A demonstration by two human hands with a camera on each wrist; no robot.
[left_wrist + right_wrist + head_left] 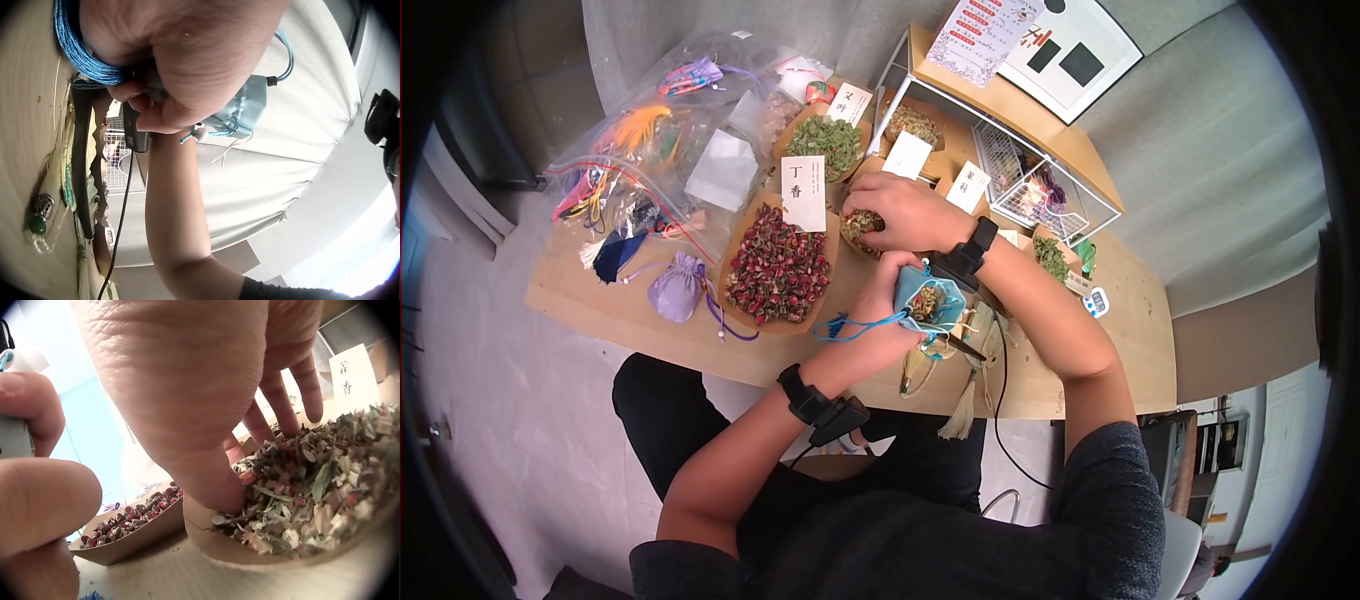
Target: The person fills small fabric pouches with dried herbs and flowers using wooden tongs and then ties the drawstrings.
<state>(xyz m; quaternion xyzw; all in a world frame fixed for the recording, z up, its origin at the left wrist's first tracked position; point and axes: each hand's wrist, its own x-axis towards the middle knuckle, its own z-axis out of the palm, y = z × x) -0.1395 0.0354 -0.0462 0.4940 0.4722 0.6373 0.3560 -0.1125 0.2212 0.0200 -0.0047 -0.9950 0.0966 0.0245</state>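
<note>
My left hand (885, 335) grips a light blue satin drawstring pouch (249, 107) by its side. The pouch's mouth faces up, and dried herb mix (924, 301) shows inside it. Blue cords hang from it over my left wrist. My right hand (915, 212) reaches into a brown paper tray (250, 559) of mixed dried herbs (312, 500). In the right wrist view its fingers are spread and fairly straight, with the thumb and fingertips down among the herbs. The pouch is close beside my right wrist.
A tray of dried rosebuds (780, 268) stands left of the herbs, green leaves (825, 145) behind it. A purple pouch (677, 288) and plastic bags of tassels (640, 135) lie at left. A shelf (1000, 120) stands behind. Tasselled pouches and a black cable (1003, 380) are near the front edge.
</note>
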